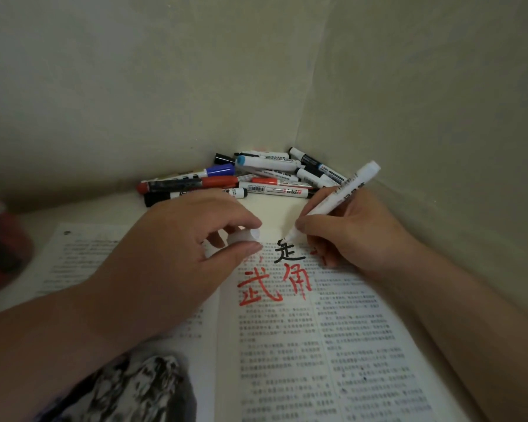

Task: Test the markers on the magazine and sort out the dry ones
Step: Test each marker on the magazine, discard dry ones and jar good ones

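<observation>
An open magazine lies flat in front of me, its right page marked with red and black handwritten characters. My right hand grips a white marker with its tip on the page at a black character. My left hand rests on the left page and pinches a white marker cap between thumb and fingers. A pile of capped markers in red, blue and black lies in the corner behind the magazine.
Two beige walls meet in a corner just behind the marker pile. A blurred red and black object stands at the left edge. A dark patterned picture fills the lower left page.
</observation>
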A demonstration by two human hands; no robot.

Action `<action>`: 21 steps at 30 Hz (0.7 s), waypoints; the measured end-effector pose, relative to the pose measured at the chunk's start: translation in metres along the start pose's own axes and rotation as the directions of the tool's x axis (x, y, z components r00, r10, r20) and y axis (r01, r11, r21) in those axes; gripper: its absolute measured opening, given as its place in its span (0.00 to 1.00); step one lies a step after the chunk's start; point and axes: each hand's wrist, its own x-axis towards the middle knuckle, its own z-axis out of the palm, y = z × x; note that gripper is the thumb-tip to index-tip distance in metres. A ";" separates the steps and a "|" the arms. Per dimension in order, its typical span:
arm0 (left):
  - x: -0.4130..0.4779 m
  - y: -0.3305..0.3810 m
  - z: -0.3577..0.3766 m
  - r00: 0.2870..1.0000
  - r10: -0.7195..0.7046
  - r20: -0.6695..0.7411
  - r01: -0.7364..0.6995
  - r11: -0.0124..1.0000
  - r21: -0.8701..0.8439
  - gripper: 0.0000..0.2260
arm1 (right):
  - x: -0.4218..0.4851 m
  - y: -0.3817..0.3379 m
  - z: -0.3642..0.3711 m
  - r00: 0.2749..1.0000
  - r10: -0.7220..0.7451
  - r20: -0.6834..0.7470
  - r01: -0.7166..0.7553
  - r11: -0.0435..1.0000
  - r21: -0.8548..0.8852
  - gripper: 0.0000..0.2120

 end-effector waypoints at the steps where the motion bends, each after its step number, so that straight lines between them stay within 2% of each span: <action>1: 0.000 -0.001 0.000 1.000 0.011 0.001 -0.011 1.000 -0.005 0.06 | 0.000 0.000 0.000 1.000 -0.003 0.002 0.003 1.000 -0.001 0.07; 8: 0.000 -0.004 0.001 1.000 0.004 0.014 -0.005 0.999 0.042 0.09 | 0.002 0.000 0.000 1.000 0.005 -0.030 -0.006 1.000 -0.025 0.07; 12: -0.001 -0.005 0.002 1.000 0.009 -0.007 -0.009 1.000 0.009 0.08 | 0.000 0.001 0.000 0.999 -0.002 -0.034 0.004 0.999 0.050 0.06; 21: -0.002 -0.005 0.002 1.000 0.013 -0.016 -0.013 1.000 0.010 0.09 | 0.001 0.001 0.000 1.000 -0.018 -0.024 0.018 1.000 0.010 0.06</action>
